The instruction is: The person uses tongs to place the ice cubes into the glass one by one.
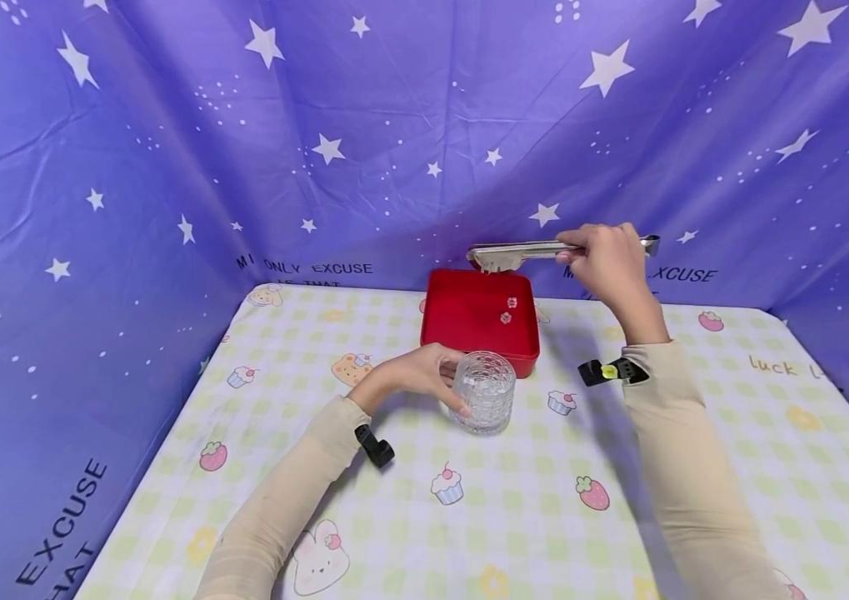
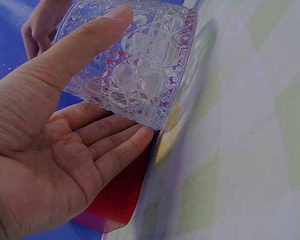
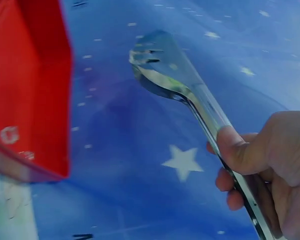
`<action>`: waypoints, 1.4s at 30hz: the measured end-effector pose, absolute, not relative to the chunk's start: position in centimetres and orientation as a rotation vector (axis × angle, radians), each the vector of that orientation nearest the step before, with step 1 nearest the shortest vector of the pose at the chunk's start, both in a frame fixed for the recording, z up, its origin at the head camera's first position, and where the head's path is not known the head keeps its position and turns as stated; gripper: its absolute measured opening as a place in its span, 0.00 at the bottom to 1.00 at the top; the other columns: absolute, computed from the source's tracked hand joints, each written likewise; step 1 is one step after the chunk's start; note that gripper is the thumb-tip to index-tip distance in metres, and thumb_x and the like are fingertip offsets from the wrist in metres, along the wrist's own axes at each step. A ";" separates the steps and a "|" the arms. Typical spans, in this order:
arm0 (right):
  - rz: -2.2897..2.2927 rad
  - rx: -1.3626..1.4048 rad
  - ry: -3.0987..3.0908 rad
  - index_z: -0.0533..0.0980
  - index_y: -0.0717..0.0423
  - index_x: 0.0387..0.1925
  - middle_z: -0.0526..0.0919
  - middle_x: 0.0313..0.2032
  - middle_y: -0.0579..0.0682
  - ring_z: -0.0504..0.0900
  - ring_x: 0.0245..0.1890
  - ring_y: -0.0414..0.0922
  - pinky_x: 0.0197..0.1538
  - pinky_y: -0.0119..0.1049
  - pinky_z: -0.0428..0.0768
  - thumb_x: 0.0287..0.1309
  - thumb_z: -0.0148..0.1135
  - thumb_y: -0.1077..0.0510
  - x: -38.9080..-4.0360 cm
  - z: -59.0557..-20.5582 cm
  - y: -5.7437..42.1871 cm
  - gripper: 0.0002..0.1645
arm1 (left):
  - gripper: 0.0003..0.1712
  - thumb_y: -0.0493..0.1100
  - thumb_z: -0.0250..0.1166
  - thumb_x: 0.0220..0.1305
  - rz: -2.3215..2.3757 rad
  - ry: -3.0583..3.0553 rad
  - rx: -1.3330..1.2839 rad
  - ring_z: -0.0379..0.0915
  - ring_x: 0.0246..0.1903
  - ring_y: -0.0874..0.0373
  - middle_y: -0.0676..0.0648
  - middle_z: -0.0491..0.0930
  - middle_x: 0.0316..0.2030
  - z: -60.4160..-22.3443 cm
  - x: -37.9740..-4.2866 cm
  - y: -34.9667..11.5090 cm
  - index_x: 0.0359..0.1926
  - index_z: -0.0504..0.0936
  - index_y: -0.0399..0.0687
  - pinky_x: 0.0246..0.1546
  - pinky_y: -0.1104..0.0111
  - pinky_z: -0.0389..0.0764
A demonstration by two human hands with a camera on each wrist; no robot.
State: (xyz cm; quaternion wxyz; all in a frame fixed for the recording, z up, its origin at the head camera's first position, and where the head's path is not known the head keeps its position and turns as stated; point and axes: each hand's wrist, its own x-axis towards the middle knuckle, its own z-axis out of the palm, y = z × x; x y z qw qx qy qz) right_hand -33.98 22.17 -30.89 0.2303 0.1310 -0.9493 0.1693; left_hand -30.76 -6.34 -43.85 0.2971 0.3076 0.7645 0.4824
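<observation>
My left hand [image 1: 424,371] steadies a clear, patterned glass [image 1: 486,396] standing on the table. In the left wrist view the thumb lies across the glass's side, with the other fingers around the opposite side near its base. Metal tongs [image 1: 529,252] are gripped in my right hand [image 1: 607,260], held level above the far edge of a red tray [image 1: 461,312]. The right wrist view shows the tongs' arms squeezed close together, with a slotted head [image 3: 152,62]. Two small clear pieces [image 1: 511,302] lie toward the right side of the tray.
A checked tablecloth [image 1: 529,517] with cupcakes and strawberries covers the table. Blue fabric [image 1: 394,192] with white stars hangs right behind the tray and along both sides. Black straps [image 1: 374,447] with cameras are on both wrists.
</observation>
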 end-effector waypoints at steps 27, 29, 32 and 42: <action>0.648 0.577 -2.301 0.89 0.60 0.39 0.84 0.23 0.55 0.58 0.19 0.26 0.40 0.32 0.58 0.47 0.78 0.65 -27.8 -29.6 23.9 0.14 | 0.42 0.32 0.81 0.47 1.306 2.005 0.820 0.80 0.60 0.54 0.42 0.83 0.60 -43.9 -30.7 -6.1 0.66 0.77 0.39 0.62 0.69 0.80; 0.646 0.591 -2.300 0.89 0.60 0.39 0.84 0.23 0.55 0.60 0.19 0.28 0.40 0.31 0.57 0.47 0.78 0.65 -27.7 -29.6 23.9 0.13 | 0.42 0.33 0.81 0.47 1.300 2.011 0.819 0.79 0.60 0.54 0.42 0.83 0.60 -43.9 -30.7 -6.1 0.66 0.77 0.39 0.62 0.69 0.80; 0.630 0.622 -2.304 0.89 0.61 0.37 0.84 0.23 0.54 0.61 0.18 0.32 0.41 0.31 0.59 0.47 0.78 0.67 -27.5 -29.5 23.9 0.12 | 0.42 0.34 0.82 0.47 1.288 2.026 0.814 0.79 0.61 0.54 0.43 0.82 0.60 -43.9 -30.7 -6.2 0.66 0.77 0.40 0.62 0.70 0.80; 0.577 0.706 -2.356 0.89 0.61 0.37 0.84 0.22 0.51 0.62 0.19 0.35 0.30 0.29 0.59 0.47 0.78 0.68 -26.7 -29.1 24.1 0.12 | 0.44 0.34 0.82 0.47 1.284 2.036 0.794 0.78 0.62 0.53 0.44 0.81 0.62 -43.9 -30.7 -6.2 0.67 0.77 0.41 0.63 0.69 0.79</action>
